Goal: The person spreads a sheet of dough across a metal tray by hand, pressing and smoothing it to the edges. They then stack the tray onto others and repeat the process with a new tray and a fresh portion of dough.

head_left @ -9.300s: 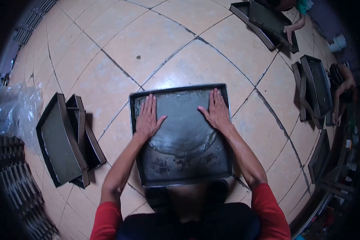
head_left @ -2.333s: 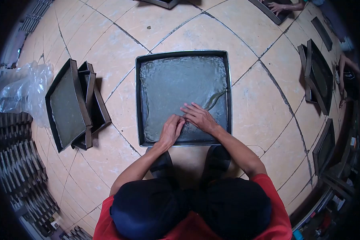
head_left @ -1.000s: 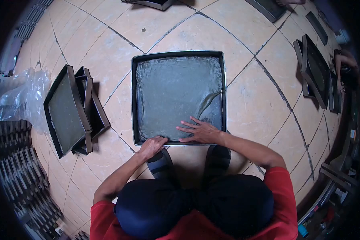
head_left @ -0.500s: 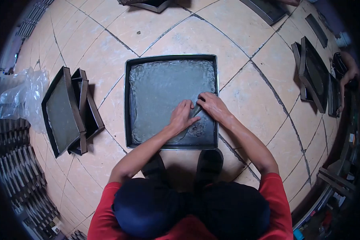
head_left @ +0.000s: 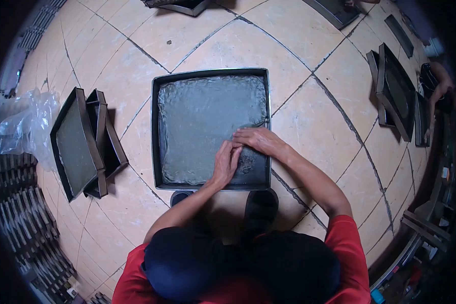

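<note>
A square dark metal tray (head_left: 155, 131) lies on the floor before my feet. Most of its bottom is covered by a soft grey-green dough-like sheet (head_left: 202, 116) with rough, wavy edges. The tray's lower right corner shows bare dark metal with a rough patch. My left hand (head_left: 226, 161) is closed at the sheet's lower right edge, thumb and fingers together. Coming in from the right, my right hand (head_left: 258, 139) bends its fingers down onto the same edge, its fingertips meeting the left hand. The fingers cover the bit of sheet between them.
Leaning trays (head_left: 78, 147) stand at left beside a clear plastic bag (head_left: 28, 121). More trays (head_left: 395, 93) lean at right near another person's arm (head_left: 441, 83). Further trays (head_left: 334, 10) lie at the top edge, with a hand on one. Dark stacked pieces (head_left: 25, 213) line the left.
My hands have come together and shifted slightly left. The raised flap of sheet seen between them before is now hidden under the fingers. The whole view has shifted a little.
</note>
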The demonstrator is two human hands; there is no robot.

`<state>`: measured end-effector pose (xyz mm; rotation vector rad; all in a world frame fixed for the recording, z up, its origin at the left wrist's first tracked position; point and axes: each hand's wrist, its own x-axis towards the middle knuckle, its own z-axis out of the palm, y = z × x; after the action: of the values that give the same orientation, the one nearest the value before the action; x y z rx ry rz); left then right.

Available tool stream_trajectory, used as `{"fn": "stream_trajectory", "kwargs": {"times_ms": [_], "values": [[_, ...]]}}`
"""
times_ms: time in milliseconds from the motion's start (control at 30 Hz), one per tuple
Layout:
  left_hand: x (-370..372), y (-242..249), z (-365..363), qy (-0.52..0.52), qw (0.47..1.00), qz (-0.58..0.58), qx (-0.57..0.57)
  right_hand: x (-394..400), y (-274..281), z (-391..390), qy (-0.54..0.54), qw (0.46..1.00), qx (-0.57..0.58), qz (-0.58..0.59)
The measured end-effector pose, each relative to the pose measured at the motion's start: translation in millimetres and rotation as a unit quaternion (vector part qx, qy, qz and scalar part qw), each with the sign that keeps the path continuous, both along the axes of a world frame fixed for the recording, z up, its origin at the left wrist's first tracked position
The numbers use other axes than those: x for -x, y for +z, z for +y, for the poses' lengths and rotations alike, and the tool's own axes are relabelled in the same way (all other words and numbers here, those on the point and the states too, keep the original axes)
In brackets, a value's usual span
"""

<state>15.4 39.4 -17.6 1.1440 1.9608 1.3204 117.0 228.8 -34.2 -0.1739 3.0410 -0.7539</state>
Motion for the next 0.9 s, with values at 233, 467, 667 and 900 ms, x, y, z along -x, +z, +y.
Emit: {"fn": "stream_trajectory", "kwargs": {"times_ms": [233,467,667,900], "values": [[11,-14,-25,-0.166,0.960,0.214,0.071,-68,41,-6,0.053,0.998,-0.009,-0.020],[-31,0,-42,-0.306,0.922,0.169,0.165,-74,64,-34,0.063,0.963,-0.119,-0.231],[-24,-20,-62,-0.318,0.942,0.087,0.058,-100,63,-78,0.008,0.940,-0.288,-0.182],[15,7,-57,-0.270,0.922,0.207,0.183,-63,35,-97,-0.071,0.992,0.003,-0.100]]}}
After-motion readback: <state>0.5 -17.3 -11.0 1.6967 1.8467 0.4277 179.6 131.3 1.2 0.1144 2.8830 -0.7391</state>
